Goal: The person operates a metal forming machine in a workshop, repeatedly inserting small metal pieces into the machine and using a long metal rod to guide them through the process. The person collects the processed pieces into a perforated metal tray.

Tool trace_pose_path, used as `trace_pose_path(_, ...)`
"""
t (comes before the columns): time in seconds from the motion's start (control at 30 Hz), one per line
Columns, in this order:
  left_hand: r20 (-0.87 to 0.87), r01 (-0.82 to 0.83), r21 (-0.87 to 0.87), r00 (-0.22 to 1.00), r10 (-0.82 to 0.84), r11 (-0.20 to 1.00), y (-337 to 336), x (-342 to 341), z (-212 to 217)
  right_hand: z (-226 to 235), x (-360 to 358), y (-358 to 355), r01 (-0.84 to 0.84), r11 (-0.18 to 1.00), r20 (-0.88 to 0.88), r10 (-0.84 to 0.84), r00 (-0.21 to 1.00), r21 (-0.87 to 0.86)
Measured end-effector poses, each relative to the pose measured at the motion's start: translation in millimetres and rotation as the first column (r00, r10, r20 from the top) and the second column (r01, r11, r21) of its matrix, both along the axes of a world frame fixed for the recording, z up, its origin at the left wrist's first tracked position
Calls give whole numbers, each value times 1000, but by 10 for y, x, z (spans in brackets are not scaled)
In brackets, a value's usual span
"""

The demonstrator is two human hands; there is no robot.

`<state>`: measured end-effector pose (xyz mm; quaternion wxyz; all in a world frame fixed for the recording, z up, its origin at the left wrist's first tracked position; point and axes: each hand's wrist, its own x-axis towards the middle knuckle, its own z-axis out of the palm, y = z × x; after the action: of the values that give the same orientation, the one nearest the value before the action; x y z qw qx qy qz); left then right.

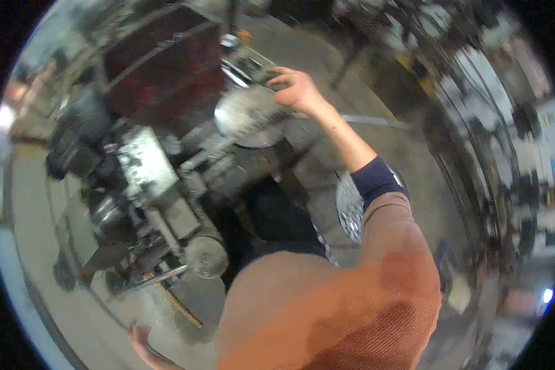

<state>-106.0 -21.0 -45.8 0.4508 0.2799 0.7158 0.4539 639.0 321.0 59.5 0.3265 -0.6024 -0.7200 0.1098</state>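
My right hand [296, 90] reaches out at the upper middle, over the edge of a small ledge [262, 58] with dark and shiny metal pieces on it. Its fingers stretch leftward, somewhat apart, beside something dark; blur hides whether they touch it. Just below and left of that hand lies a round grey metal disc [245, 114]. My left hand [140, 338] hangs low at the lower left, partly seen, fingers apart and nothing visible in it. Nearest to it are a yellowish strip [182, 306] on the floor and a machine's metal handle [160, 277].
A machine with a pale flat plate [147, 163] and a round handwheel [206, 257] stands to my left. Behind it is a dark red cabinet [163, 71]. Beside my right arm sits a round container of shiny metal bits [349, 209]. Cluttered racks [487, 80] line the right.
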Motion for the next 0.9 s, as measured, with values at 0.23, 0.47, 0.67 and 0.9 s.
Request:
trace_pose_path(0.23, 54, 0, -96, 999, 5, 995, 166, -12, 67, -1541, 1735, -2507, 464, 407, 118, -638, 761, -787)
trace_pose_path(0.47, 175, -12, -98, 984, 29, 995, 311, -194, -45, -2819, 1774, -3213, 639, 380, 645, -131, 753, -669)
trace_pose_path(0.67, 115, -151, -129, 979, 166, 980, 312, -68, -53, -2471, 1635, -2861, 573, 391, 647, 80, 758, -720)
trace_pose_path(0.9, -763, -52, -570, 405, -504, 820, 436, 511, 678, -2145, 1585, -2544, 576, 559, 403, -411, 817, -596)
